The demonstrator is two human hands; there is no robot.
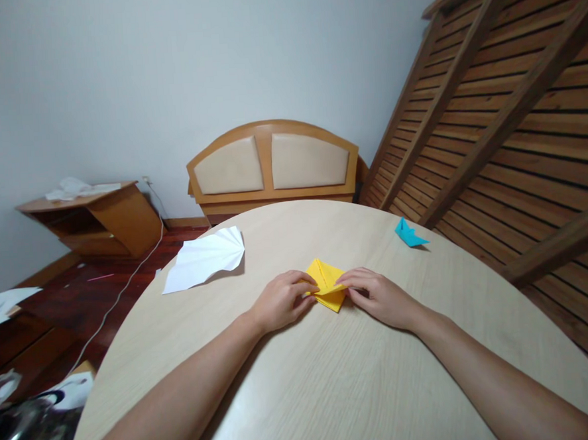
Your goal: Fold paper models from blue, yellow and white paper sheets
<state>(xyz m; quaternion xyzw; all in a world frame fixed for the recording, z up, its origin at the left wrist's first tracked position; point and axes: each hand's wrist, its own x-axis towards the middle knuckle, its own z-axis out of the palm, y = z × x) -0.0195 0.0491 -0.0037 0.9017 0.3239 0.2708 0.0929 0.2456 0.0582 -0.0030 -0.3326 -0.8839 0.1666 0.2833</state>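
Both forearms bare to the frame edge, no sleeves visible. Left hand (283, 301) and right hand (378, 299): no rings, watch or gloves seen.

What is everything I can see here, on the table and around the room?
yellow folded paper: one, yellow, middle of the table, pinched from both sides
blue folded paper: one, blue, far right part of the table
white pleated paper: one, white, far left edge of the table
table: one, pale wood, round
headboard: one, wood with beige panels, against the wall
small cabinet: one, brown, left, papers on top
slatted frame: one, brown, leaning at right
left hand: one, on the yellow paper's left side
right hand: one, on its right side
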